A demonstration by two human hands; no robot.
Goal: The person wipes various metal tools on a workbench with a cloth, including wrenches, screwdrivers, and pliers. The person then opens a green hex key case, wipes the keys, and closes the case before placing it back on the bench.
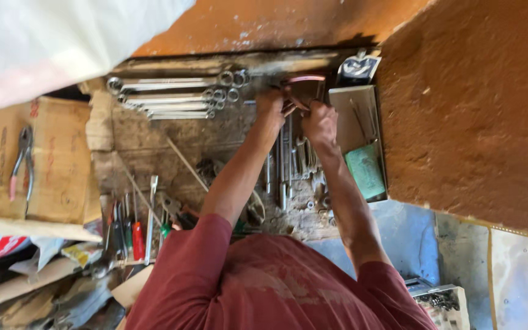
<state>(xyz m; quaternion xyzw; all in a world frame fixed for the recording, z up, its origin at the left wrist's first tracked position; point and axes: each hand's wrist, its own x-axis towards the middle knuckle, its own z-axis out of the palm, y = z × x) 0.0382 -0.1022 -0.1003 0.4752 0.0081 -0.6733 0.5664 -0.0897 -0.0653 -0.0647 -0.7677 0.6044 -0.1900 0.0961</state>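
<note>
- Head view: my left hand [270,104] and my right hand [320,122] are close together at the far edge of the dusty workbench [154,143].
- Both seem to grip a pink-handled tool [304,79], maybe pliers; I cannot tell how firmly.
- The ring spanners [172,95] lie in a row on the left, untouched, and the grey tray [362,131] is just beside my right hand.

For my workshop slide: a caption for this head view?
Both hands, left hand and right hand, reach among wrenches on a cluttered shelf.

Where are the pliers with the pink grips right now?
In the head view, the pliers lie far left on a cardboard box, well away from both hands and left of the screwdrivers.
</note>
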